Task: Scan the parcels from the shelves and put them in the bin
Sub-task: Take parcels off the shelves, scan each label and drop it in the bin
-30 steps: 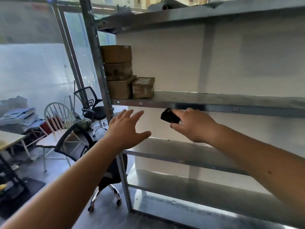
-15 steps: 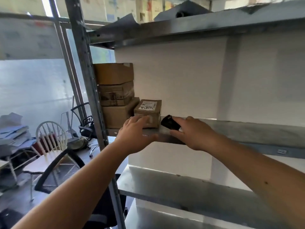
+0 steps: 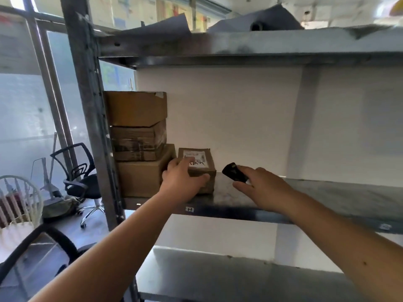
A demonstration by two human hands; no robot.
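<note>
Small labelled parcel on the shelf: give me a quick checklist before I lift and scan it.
1. Left hand grips the small parcel: ok, fingers on top, thumb on its front.
2. Scanner held in right hand: ok.
3. Label faces up, readable: partly, fingers cover its left edge.
4. Clear of the stacked boxes beside it: cannot tell, the hand hides the gap.
5. Shelf to the right free: ok.
6. Bin in view: not ok.

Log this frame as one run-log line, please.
phase: picking small parcel | left hand: grips parcel on shelf | right hand: holds scanner beside it | stack: untouched | bin: not in view
</note>
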